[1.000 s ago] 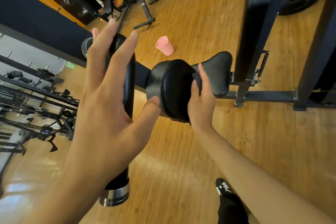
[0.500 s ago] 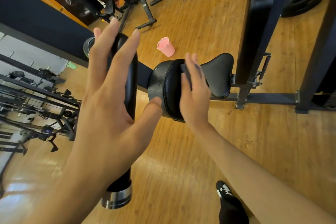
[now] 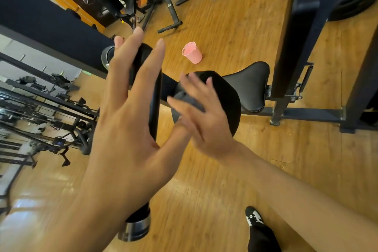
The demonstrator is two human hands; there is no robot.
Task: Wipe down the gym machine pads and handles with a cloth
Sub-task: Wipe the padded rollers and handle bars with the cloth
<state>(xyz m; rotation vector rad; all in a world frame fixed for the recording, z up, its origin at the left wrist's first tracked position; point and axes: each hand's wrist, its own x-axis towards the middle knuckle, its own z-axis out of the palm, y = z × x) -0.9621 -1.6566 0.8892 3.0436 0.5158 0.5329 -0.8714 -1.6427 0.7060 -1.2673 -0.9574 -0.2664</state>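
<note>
The right hand [image 3: 206, 127], fingers spread, presses a dark grey cloth [image 3: 189, 101] on the round black leather pad [image 3: 227, 98]. The left hand [image 3: 126, 120] lies flat-fingered on the long black roller [image 3: 155, 98]. Handles are probably not done yet.

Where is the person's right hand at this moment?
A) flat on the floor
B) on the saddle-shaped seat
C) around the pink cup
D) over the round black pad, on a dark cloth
D: the right hand lies with fingers spread over the round black pad, a dark cloth under them; the pink cup and the saddle-shaped seat stand apart, untouched.
</note>
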